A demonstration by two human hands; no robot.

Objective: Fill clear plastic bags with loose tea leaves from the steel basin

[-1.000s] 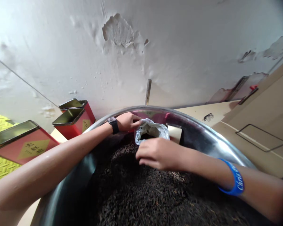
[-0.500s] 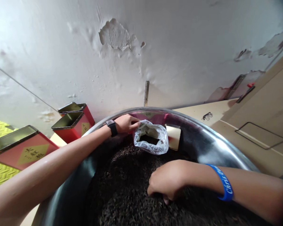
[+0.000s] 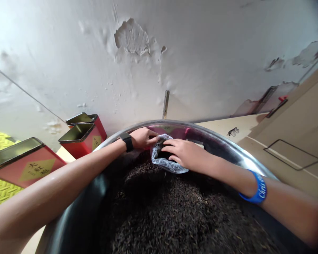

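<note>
A large shiny metal basin holds a heap of dark loose tea leaves. At its far side a clear plastic bag stands with its mouth open and dark leaves inside. My left hand, with a black watch on the wrist, pinches the bag's left rim. My right hand, with a blue wristband further up the arm, rests over the bag's mouth with its fingers curled into it; what they hold is hidden.
Three open red tea tins with gold rims stand to the left of the basin near a yellow mat. A peeling white wall is behind. Flat cardboard lies on the right.
My right hand went from the bag down into the leaf heap, then came back up to the bag's mouth. My left hand kept its hold on the bag's rim.
</note>
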